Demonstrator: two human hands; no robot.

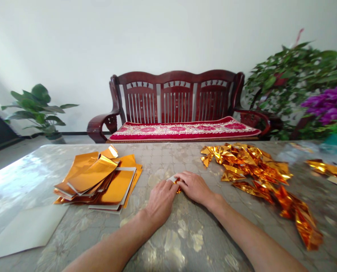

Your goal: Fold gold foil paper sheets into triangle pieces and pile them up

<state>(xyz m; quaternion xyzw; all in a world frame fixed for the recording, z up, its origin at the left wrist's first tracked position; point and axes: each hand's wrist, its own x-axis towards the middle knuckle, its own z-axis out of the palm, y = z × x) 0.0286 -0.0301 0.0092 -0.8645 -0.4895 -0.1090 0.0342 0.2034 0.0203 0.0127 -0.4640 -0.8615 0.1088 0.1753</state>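
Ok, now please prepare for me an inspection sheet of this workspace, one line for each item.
Surface: grey patterned table, bright glare on the left side.
Job's things: loose pile of orange foil sheets at left; heap of crumpled-looking foil pieces at right; small foil piece at the hands.
Clutter: pale sheet at near left; clear plastic at far right.
Hands: left hand and right hand meet at the small piece; exact grip hidden.
Cables: nothing seen.
Surroundings: wooden bench, red patterned cushion, plants both sides.
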